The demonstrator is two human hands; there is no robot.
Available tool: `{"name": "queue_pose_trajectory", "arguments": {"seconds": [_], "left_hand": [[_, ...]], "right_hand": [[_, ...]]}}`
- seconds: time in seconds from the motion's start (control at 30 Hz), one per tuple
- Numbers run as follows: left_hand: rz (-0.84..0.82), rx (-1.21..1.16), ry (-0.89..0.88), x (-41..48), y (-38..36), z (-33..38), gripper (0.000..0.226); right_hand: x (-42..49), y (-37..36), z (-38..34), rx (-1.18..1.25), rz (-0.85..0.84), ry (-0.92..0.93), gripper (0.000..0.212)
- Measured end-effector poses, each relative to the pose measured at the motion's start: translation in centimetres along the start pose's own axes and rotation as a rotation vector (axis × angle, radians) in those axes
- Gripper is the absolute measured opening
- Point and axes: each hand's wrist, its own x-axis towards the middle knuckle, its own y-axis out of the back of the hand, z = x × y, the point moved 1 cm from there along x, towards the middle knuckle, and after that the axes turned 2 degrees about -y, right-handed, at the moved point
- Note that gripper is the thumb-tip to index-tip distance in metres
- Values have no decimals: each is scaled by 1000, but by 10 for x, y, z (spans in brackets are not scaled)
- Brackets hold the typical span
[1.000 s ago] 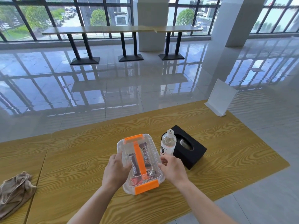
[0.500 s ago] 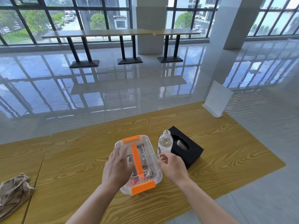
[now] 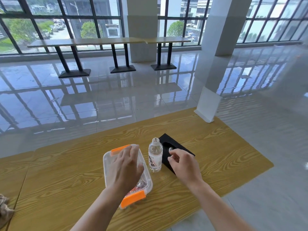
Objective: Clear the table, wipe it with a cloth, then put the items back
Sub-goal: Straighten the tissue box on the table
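Gleaming tile floor [image 3: 116, 100]; wooden table [image 3: 66, 172]

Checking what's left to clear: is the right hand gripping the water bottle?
No, the right hand hovers beside the water bottle, fingers loosely curled, holding nothing.

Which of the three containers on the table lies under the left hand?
The clear orange-clipped box; the bottle and black tissue box sit to its right.

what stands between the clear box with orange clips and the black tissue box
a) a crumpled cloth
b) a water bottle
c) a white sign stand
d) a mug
b: the water bottle stands upright on the table between the clear box and the black tissue box.
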Motion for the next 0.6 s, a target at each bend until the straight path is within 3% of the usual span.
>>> {"name": "queue_pose_trajectory", "arguments": {"seconds": [0.17,0.4,0.6], "left_hand": [[-32,36,-89,5,-3,9,59],[-70,-104,-240,8,-8,46,46],[-104,-166,-277,19,-32,85,52]], "right_hand": [[5,13,9,-98,-30,-52,25],[3,23,23,-163,-46,-123,32],[14,35,59,-181,-68,-160,37]]}}
